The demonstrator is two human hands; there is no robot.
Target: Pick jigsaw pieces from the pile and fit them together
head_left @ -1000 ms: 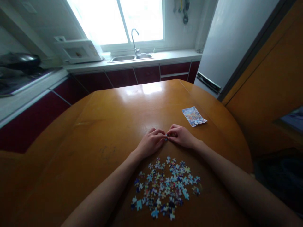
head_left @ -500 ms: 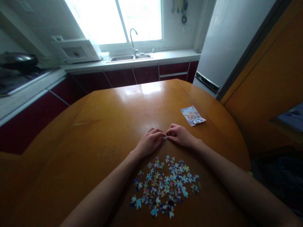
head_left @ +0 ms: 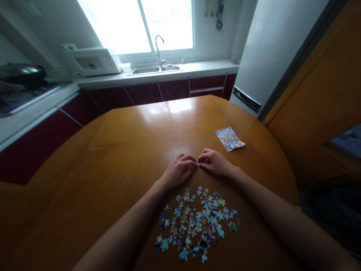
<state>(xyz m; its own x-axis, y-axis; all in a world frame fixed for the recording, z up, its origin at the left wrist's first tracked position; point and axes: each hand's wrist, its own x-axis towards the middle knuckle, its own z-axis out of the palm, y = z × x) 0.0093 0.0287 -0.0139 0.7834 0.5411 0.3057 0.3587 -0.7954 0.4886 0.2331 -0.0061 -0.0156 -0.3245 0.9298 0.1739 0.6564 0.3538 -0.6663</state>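
My left hand and my right hand meet fingertip to fingertip on the wooden table. Pinched between them is a small light-coloured jigsaw piece, mostly covered by the fingers; whether it is one piece or two joined ones I cannot tell. Both hands are closed at the fingertips. Nearer to me, between my forearms, lies a loose heap of jigsaw pieces in blue, white, yellow and dark tones. Beyond my right hand rests a printed picture sheet, slightly creased.
Behind the table runs a counter with a sink, a tap and a white microwave. A dark pan sits on the stove at the left. At the right stands a tall fridge.
The fingertips have shifted very slightly around the small piece, which shows a little less of itself now. Heap and picture sheet lie as before.
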